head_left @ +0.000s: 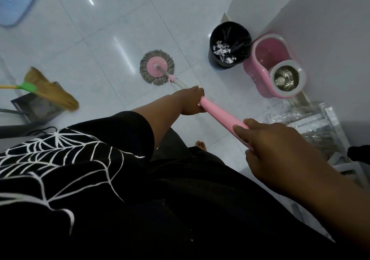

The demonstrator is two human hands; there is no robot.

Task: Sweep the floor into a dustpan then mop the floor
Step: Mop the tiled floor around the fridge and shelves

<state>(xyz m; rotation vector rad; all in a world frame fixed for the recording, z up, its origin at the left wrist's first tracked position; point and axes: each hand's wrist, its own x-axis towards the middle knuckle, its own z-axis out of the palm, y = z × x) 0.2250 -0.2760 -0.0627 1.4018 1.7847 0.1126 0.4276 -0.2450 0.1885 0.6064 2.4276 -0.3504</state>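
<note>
the person holds the mop handle [220, 114] with both hands. the left hand [191, 102] is the lower one, and its fingers are closed all around the place where the pink grip ends and the metal pole [176, 81] begins. the right hand [278, 149] is higher on the pink grip, close to the body; its fingers [243, 131] lie over the top of the grip and curl down around it, so it seems to hold it, but the far side of the grip is hidden and i cannot see how tight.

the mop head [156, 67] lies flat on the white tile floor [104, 45], in front of the left hand and a little to the left. the long line of the handle goes from the right hand, through the left hand, down to the mop head, so the left hand is the nearer one to the head and i think it will guide the stroke while the right hand pushes or pulls from above.

the sweeping part looks finished: the broom [50, 91] rests on the dustpan [36, 107] at the left, well apart from the mop, and the black bin [230, 45] holds paper pieces. the pink mop bucket [274, 65] stands just beside the bin, near the wall [330, 29]. the floor near the mop looks clear, so a stroke along the handle line seems free.
</note>
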